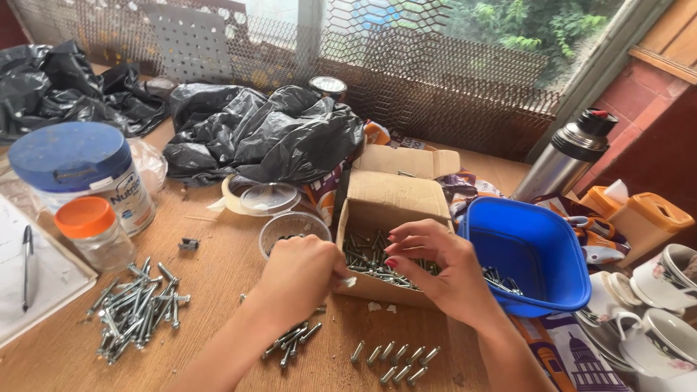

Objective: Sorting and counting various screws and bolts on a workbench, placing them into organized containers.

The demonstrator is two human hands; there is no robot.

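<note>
1. Bolts [377, 263] fill the open cardboard box [392, 199] at centre; both your hands are at its near edge, so you look mid-sort: pulling pieces out and laying them on the wooden table [218, 283].
2. Sorted so far, by my read: a neat double row of short bolts [396, 359] nearest you, a loose cluster [294, 340] under your left wrist, a big pile of long screws [138, 308] far left.
3. Left hand [301, 272]: curled nearly shut, fingertips pinched at the box's near-left corner. A small pale bit shows at the tips; can't tell what it is.
4. Right hand [435, 265]: half open, fingers bent down over the bolts in the box, touching or just above them; no clear grip.
5. Blue tub [541, 254] sits right of the box, touching it, a few bolts inside.
6. Next move likely calls for a clean single-piece pinch, then matching it by length to a group.
</note>
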